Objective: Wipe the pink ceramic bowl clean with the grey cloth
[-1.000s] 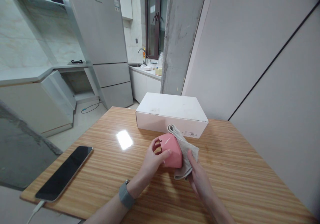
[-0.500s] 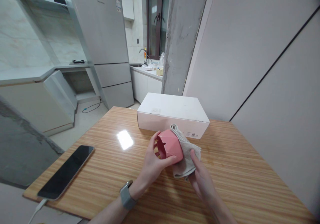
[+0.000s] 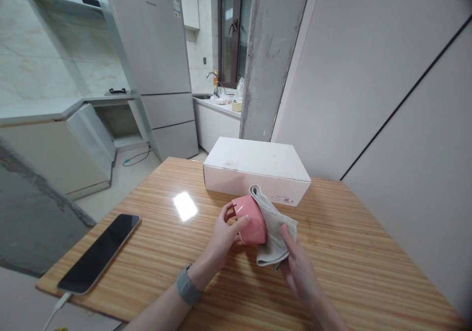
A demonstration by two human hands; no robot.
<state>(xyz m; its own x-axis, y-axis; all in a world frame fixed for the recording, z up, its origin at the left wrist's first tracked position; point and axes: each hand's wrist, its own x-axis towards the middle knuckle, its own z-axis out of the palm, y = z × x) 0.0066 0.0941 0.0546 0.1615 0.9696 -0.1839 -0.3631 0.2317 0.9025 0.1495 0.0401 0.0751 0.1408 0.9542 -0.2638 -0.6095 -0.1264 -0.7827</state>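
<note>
Pink container (image 3: pixel 253 226), mouth now turned from view, left hand (image 3: pixel 220 237) half-curled round it, right hand (image 3: pixel 298 261) clasping grey cloth (image 3: pixel 275 227)

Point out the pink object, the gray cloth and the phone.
Pink object (image 3: pixel 255 227): head view, on its smooth outer side.
Gray cloth (image 3: pixel 273 228): head view, on the middle of its folded face.
Phone (image 3: pixel 99 253): head view, on the middle of its dark screen.

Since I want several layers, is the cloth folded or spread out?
Folded. The cloth, held in the right grip, shows doubled layers curving round in a fold at its upper end.
</note>
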